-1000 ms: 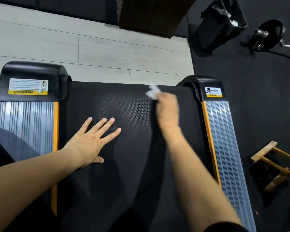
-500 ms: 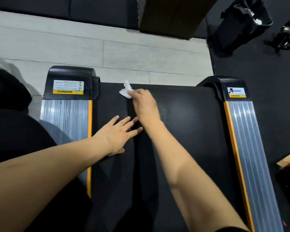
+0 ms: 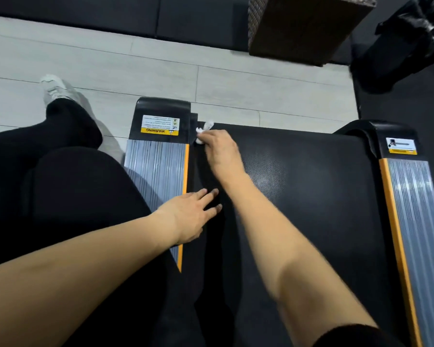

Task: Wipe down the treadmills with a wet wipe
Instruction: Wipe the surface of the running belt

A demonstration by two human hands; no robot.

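Right hand apparently grips wet wipe bunched past its fingertips

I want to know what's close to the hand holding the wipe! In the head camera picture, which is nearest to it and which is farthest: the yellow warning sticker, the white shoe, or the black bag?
Measured from the right hand gripping the wet wipe:
1. Yellow warning sticker, just to its left on the treadmill's end cap.
2. White shoe, farther left on the pale floor.
3. Black bag, far off at the upper right corner.
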